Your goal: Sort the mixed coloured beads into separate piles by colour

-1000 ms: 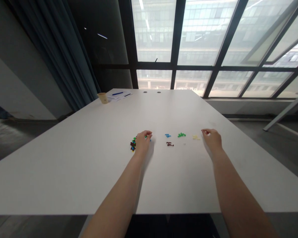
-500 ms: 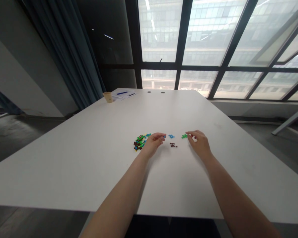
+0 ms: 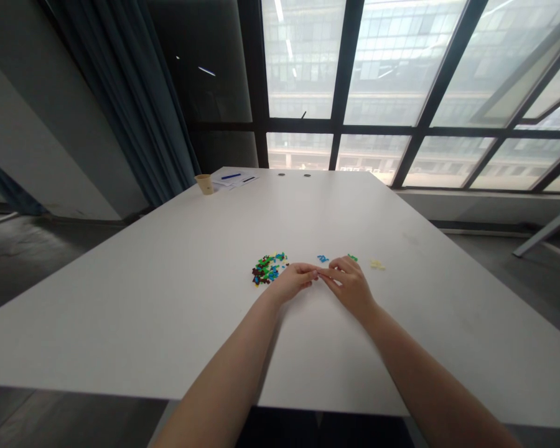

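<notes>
My left hand (image 3: 293,281) is closed in a pinch just right of a mixed pile of small coloured plastic pieces (image 3: 264,271). Its fingertips meet those of my right hand (image 3: 351,285), also pinched. Whatever lies between the fingertips is too small or hidden to make out. Beyond the hands is a small group of blue pieces (image 3: 323,258). Green pieces (image 3: 353,257) show partly behind my right hand, and pale yellow pieces (image 3: 377,264) lie to its right. The dark brown group is hidden by my hands.
All this lies on a wide white table (image 3: 186,311). At its far left stand a tan paper cup (image 3: 205,184) and papers (image 3: 224,181) with a blue pen (image 3: 231,176) on them. Two dark round discs sit near the far edge, before the windows.
My right hand has moved left and nearer, from the green pieces to my left fingertips, uncovering the yellow group. My left hand has come slightly nearer and right; the brown group is now covered.
</notes>
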Demonstrator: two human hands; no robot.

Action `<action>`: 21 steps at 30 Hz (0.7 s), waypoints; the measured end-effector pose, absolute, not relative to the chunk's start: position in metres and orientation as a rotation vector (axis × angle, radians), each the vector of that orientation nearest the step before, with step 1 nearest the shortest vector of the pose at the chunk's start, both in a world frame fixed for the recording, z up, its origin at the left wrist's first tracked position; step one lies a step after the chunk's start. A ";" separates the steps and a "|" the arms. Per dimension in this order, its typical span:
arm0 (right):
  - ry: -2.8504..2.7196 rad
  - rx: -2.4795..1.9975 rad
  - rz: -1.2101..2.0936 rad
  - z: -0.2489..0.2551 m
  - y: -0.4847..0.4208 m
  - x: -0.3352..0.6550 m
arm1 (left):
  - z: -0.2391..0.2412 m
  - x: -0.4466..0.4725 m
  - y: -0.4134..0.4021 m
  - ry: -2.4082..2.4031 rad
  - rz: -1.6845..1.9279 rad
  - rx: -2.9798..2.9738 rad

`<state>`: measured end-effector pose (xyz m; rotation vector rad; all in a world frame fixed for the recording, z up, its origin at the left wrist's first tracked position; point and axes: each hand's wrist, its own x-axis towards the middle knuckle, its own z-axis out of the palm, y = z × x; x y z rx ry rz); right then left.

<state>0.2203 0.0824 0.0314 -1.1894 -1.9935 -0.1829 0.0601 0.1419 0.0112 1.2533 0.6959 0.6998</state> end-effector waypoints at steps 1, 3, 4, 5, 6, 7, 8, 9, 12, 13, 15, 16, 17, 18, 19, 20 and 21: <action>-2.003 -1.216 -0.201 0.030 0.084 0.221 | 0.012 0.060 0.143 0.715 0.715 1.263; -1.991 -1.314 -0.221 0.027 0.090 0.225 | 0.015 0.057 0.145 0.842 0.807 1.348; -1.965 -1.386 -0.220 0.025 0.095 0.228 | 0.016 0.054 0.147 0.958 0.886 1.438; -1.926 -1.470 -0.210 0.022 0.102 0.231 | 0.017 0.051 0.149 1.100 0.970 1.560; -1.876 -1.562 -0.189 0.019 0.109 0.235 | 0.018 0.046 0.151 1.258 1.036 1.699; -1.829 -1.652 -0.153 0.017 0.116 0.238 | 0.018 0.042 0.152 1.417 1.062 1.836; -1.786 -1.736 -0.112 0.014 0.123 0.242 | 0.018 0.038 0.152 1.566 1.041 1.953; -1.755 -1.809 -0.071 0.012 0.129 0.244 | 0.017 0.035 0.152 1.692 0.974 2.040; -1.714 -1.970 0.017 0.009 0.143 0.244 | 0.014 0.030 0.149 1.936 0.715 2.118; -1.714 -2.008 0.034 0.009 0.146 0.243 | 0.013 0.030 0.148 1.968 0.660 2.117; -1.719 -2.067 0.053 0.008 0.151 0.238 | 0.012 0.032 0.147 1.985 0.613 2.108; -1.724 -2.088 0.060 0.008 0.152 0.236 | 0.011 0.033 0.147 1.979 0.612 2.108; -1.728 -2.105 0.065 0.008 0.154 0.234 | 0.011 0.033 0.148 1.967 0.618 2.112; -1.731 -2.115 0.069 0.008 0.155 0.233 | 0.011 0.034 0.149 1.953 0.625 2.121; -1.733 -2.121 0.074 0.008 0.155 0.232 | 0.011 0.034 0.149 1.938 0.630 2.131; -1.730 -2.122 0.079 0.008 0.155 0.233 | 0.010 0.034 0.149 1.924 0.633 2.140; -1.720 -2.118 0.082 0.009 0.155 0.234 | 0.010 0.034 0.149 1.912 0.634 2.146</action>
